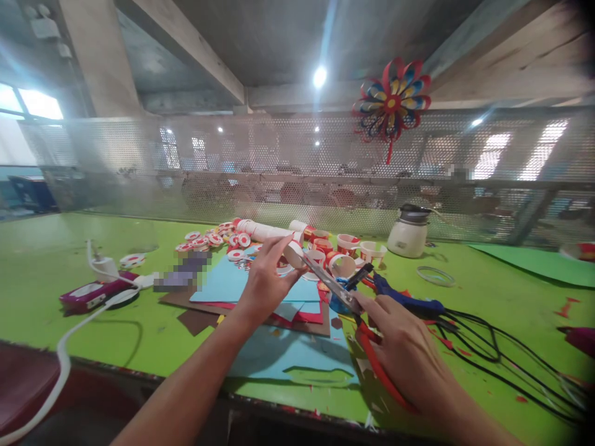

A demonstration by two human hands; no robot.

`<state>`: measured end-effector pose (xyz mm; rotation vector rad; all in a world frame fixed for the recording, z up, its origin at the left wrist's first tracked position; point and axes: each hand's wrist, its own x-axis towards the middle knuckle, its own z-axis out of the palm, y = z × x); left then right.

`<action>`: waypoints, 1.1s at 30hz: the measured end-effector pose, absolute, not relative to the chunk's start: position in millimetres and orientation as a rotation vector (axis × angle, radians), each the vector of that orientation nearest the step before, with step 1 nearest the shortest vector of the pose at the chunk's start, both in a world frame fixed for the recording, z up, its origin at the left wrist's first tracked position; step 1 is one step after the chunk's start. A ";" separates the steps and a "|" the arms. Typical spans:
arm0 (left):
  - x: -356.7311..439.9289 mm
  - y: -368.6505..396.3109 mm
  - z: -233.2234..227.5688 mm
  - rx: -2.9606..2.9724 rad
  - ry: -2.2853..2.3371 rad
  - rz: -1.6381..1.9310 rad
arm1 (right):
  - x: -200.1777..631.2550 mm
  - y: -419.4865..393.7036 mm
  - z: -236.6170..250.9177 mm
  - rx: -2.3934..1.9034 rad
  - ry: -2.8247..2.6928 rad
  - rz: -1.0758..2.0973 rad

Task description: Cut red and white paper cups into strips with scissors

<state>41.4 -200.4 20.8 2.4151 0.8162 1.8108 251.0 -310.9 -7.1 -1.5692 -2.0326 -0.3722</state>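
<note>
My left hand grips a white paper cup piece between thumb and fingers above the stacked paper. In my right hand are scissors with red handles, their metal blades pointing up and left to the cup piece. The blades meet its edge; whether they are parted I cannot make out. Below my hands lie light blue paper sheets, with red and brown sheets under them. Cut red-and-white paper cups stand and lie just behind the scissors.
A glue gun with a blue body and black cable lies at right. Behind it stands a white jug. Round red-and-white cup bottoms are piled at left, near a purple power strip. A perforated screen borders the table's far side.
</note>
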 end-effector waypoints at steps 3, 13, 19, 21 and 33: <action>41.0 -199.9 20.0 2.430 0.833 1.816 | 249.4 -311.8 -8.0 -1.567 -2.012 -0.372; 42.7 -197.8 17.0 2.363 0.906 1.912 | 248.0 -309.7 -15.8 -1.627 -1.998 -0.254; 43.9 -199.5 16.1 2.374 0.880 1.884 | 249.5 -309.7 -15.9 -1.678 -2.017 -0.209; 43.9 -200.0 15.7 2.384 0.881 1.882 | 249.3 -310.8 -14.6 -1.693 -2.028 -0.202; 41.0 -201.6 17.0 2.534 0.881 1.866 | 249.7 -311.6 -6.6 -1.707 -2.055 -0.190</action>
